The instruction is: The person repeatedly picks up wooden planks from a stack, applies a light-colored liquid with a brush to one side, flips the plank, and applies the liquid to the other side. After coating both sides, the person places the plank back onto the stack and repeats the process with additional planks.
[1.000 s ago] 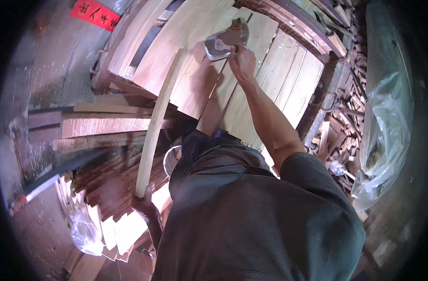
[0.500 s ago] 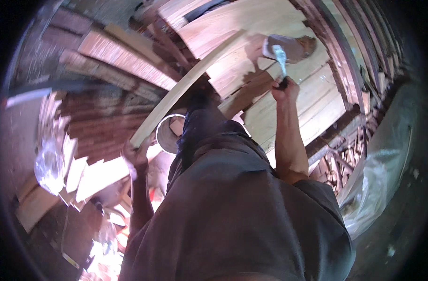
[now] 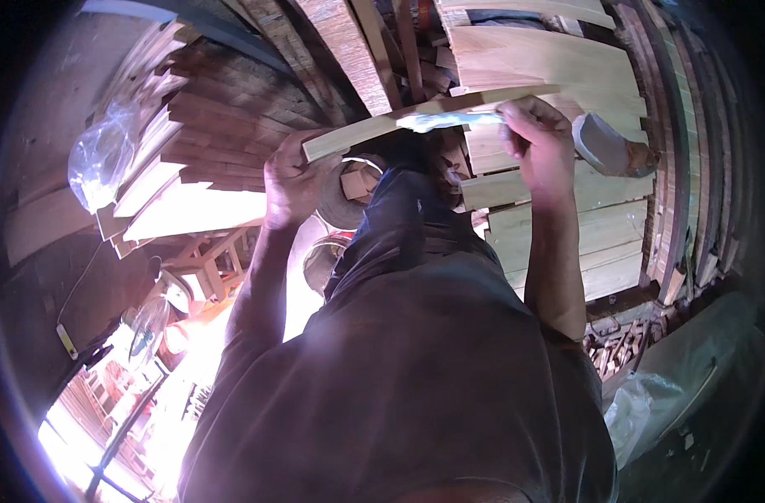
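Observation:
My left hand [image 3: 297, 180] is closed around the near end of a long pale wooden strip [image 3: 349, 138], which slants away to the right. In my right hand [image 3: 540, 138] is a brush [image 3: 454, 120] coated in whitish-blue stuff; its bristle end lies along the strip, seemingly touching it. Right of that hand, a small container [image 3: 602, 144], pale inside and brownish at one end, rests on the pale boards [image 3: 567, 210]. The fingertips of my left hand are partly hidden by the strip.
A round bucket [image 3: 342, 205] with wood pieces inside stands below the strip, by my leg. Stacked planks [image 3: 215, 134] fan out at left, near a clear plastic bag [image 3: 102, 159]. Long timbers [image 3: 684, 126] line the right side, above a plastic-wrapped bundle [image 3: 684, 377].
My right hand has brought the brush from the container leftward to the wooden strip. My left hand has raised and turned the strip more level. The whole view has swung round.

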Motion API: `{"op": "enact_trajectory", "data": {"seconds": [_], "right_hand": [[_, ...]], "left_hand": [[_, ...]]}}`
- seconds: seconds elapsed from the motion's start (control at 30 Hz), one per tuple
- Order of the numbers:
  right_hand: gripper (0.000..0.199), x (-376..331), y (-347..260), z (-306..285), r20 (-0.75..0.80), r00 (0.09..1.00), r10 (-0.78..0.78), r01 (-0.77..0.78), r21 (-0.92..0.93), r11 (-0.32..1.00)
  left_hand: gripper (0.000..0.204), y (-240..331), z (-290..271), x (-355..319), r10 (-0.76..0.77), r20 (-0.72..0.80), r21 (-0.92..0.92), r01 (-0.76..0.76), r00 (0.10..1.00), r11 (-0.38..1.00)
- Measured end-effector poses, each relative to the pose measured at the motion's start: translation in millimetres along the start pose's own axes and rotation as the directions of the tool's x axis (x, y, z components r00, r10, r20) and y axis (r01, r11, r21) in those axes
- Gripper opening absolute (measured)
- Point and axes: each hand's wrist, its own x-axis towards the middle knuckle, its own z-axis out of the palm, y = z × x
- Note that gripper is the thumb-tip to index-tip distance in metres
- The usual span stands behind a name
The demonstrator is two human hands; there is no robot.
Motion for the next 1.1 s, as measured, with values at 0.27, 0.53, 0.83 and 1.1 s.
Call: {"op": "enact_trajectory", "data": {"seconds": [0.27,0.53,0.83,1.1], "right_hand": [[0.020,7.0,-19.6,95.2,0.207,0.975,-0.081,0.159,-0.395,0.905],[0.018,13.3,-9.3,55.3,0.094,0.987,-0.133,0.162,-0.504,0.848],[0.014,33.0,0.8,-7.0,-0.076,0.976,-0.204,0.104,-0.660,0.744],[0.012,49.3,30.8,-59.0,-0.250,0.910,-0.330,0.070,-0.694,0.717]], "left_hand": [[0.028,11.5,-1.0,0.7,-0.035,-0.016,0.183,0.037,0.999,0.982],[0.029,4.5,1.2,-3.5,-0.007,-0.025,0.126,0.010,1.000,0.992],[0.029,-5.0,0.8,-2.0,0.026,-0.036,0.005,-0.026,0.999,1.000],[0.031,-7.8,-6.4,-0.9,-0.014,-0.026,0.124,0.017,1.000,0.992]]}}
